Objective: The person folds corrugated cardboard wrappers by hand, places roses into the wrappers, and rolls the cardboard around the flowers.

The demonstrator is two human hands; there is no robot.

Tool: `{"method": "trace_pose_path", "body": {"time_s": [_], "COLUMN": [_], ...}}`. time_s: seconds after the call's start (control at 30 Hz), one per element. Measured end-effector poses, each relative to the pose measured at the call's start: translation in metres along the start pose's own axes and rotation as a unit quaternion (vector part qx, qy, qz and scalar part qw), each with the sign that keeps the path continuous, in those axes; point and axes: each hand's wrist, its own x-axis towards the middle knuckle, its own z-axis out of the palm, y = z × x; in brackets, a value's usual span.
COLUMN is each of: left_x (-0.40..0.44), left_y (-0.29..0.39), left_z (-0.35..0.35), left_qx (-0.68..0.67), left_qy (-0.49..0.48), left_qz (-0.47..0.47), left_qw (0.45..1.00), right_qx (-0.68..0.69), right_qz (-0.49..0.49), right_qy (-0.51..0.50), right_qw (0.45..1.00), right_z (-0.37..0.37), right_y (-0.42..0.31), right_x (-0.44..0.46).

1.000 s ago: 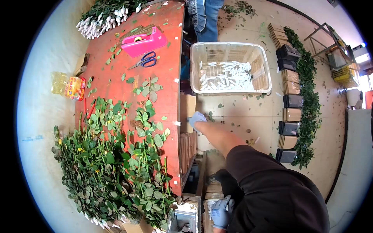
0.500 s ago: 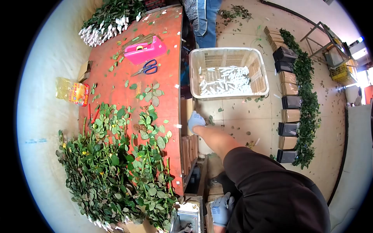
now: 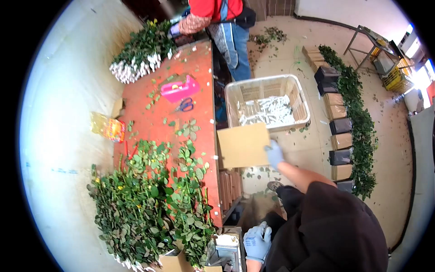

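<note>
My right hand (image 3: 274, 154), in a grey-blue glove, grips the right edge of a flat brown cardboard sheet (image 3: 243, 146). The sheet is beside the red table's edge and overlaps the near rim of a white plastic crate (image 3: 302, 123) holding many small white pieces. My left hand (image 3: 257, 241), gloved alike, is low in the view near a metal-framed box (image 3: 226, 247). Its fingers are curled, and whatever they may hold is hidden. More cardboard pieces (image 3: 230, 188) stand packed under the table edge.
On the red table (image 3: 149, 122) lie leafy rose stems (image 3: 145, 213), blue-handled scissors (image 3: 185, 105), a pink tape dispenser (image 3: 179, 89) and a yellow-orange packet (image 3: 108, 128). A person in red (image 3: 217, 13) stands at the far end. Wrapped bundles (image 3: 340, 131) line the floor at right.
My right hand has moved away from the table's side, and the cardboard sheet is now out in view in it. The view has shifted, showing more of the other person. My left hand stays low.
</note>
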Motion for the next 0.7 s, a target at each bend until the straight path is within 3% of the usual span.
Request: {"method": "trace_pose_path", "body": {"time_s": [0.03,0.1,0.13,0.2,0.23,0.3,0.37,0.4,0.47,0.57,0.6,0.63,0.7], "left_x": [0.002,0.009,0.012,0.025,0.033,0.044,0.057,0.063,0.066,0.061,0.049,0.037,0.009], "left_y": [0.001,0.0,0.002,0.007,0.013,0.017,0.027,0.033,0.041,0.03,0.034,0.022,0.006], "left_z": [-0.007,-0.019,-0.028,-0.046,-0.057,-0.073,-0.088,-0.094,-0.103,-0.103,-0.098,-0.09,-0.087], "left_qx": [-0.008,-0.03,-0.04,-0.037,-0.038,0.017,0.066,0.077,0.071,-0.115,-0.125,-0.109,-0.128], "left_qy": [0.021,0.049,0.064,0.128,0.156,0.201,0.249,0.266,0.277,0.2,0.233,0.242,0.267], "left_qz": [0.021,0.046,0.053,0.093,0.106,0.102,0.105,0.096,0.101,0.12,0.08,0.052,0.005], "left_qw": [1.0,0.997,0.996,0.987,0.981,0.974,0.96,0.956,0.953,0.966,0.961,0.963,0.955], "right_qx": [-0.118,-0.107,-0.076,-0.26,-0.256,-0.345,-0.414,-0.413,-0.389,-0.289,-0.23,-0.213,-0.141], "right_qz": [-0.044,-0.087,-0.115,-0.31,-0.319,-0.519,-0.587,-0.593,-0.68,-0.728,-0.722,-0.727,-0.806], "right_qy": [0.037,0.036,0.019,-0.057,-0.052,-0.161,-0.232,-0.236,-0.303,-0.389,-0.435,-0.434,-0.337], "right_qw": [0.991,0.99,0.99,0.913,0.911,0.766,0.655,0.649,0.543,0.485,0.486,0.488,0.466], "right_z": [-0.037,-0.094,-0.117,-0.155,-0.165,-0.164,-0.155,-0.146,-0.129,-0.099,-0.086,-0.076,-0.045], "right_y": [-0.018,-0.043,-0.087,-0.191,-0.231,-0.305,-0.381,-0.404,-0.435,-0.483,-0.493,-0.507,-0.52], "right_x": [-0.003,0.005,-0.002,-0.015,-0.02,-0.036,-0.08,-0.098,-0.13,-0.17,-0.171,-0.179,-0.192]}}
